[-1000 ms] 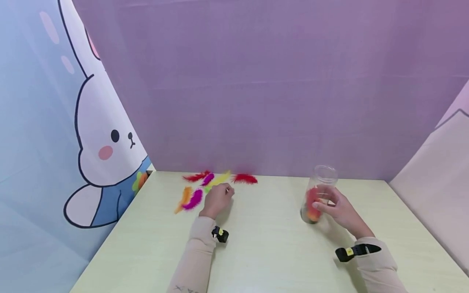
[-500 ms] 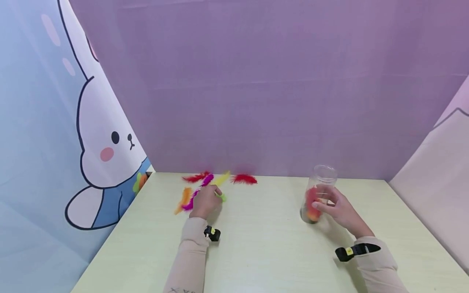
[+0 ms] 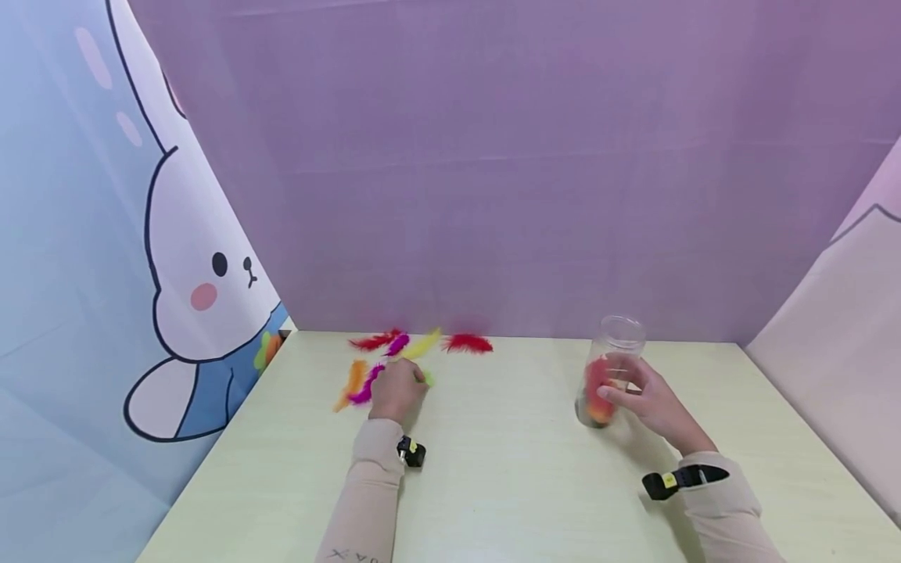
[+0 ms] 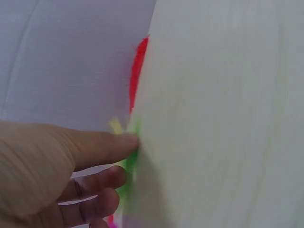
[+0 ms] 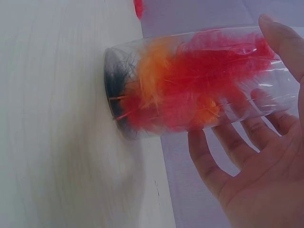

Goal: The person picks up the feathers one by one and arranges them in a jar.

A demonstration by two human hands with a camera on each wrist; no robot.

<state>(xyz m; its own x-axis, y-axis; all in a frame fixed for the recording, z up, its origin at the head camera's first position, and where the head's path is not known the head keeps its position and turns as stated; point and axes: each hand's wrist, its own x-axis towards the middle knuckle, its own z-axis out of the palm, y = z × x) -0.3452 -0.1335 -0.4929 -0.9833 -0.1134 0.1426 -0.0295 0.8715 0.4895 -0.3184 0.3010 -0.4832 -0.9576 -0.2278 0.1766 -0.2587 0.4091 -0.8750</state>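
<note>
In the head view my left hand [image 3: 396,389] is down at the feather group, its fingers curled. A green feather [image 3: 428,378] shows at its right side. The left wrist view has thumb and fingers pinching this blurred green feather [image 4: 129,166]. Beside the hand lie a yellow feather [image 3: 422,345], a magenta feather [image 3: 364,385] and an orange feather [image 3: 352,383]. My right hand [image 3: 644,399] grips a clear jar [image 3: 619,332] from the right, thumb and fingers around it. The jar stands on the table with red and orange feathers [image 5: 190,80] inside and something dark at its bottom.
Behind the hand on the pale table [image 3: 507,469] lie a red feather [image 3: 375,341], a smaller magenta feather [image 3: 397,344] and, farther right, another red feather [image 3: 468,343]. A purple cloth [image 3: 521,172] hangs along the table's back edge.
My left hand has shifted left over the feathers and down onto the green one, which now shows on its right side. The right hand and jar have stayed in place.
</note>
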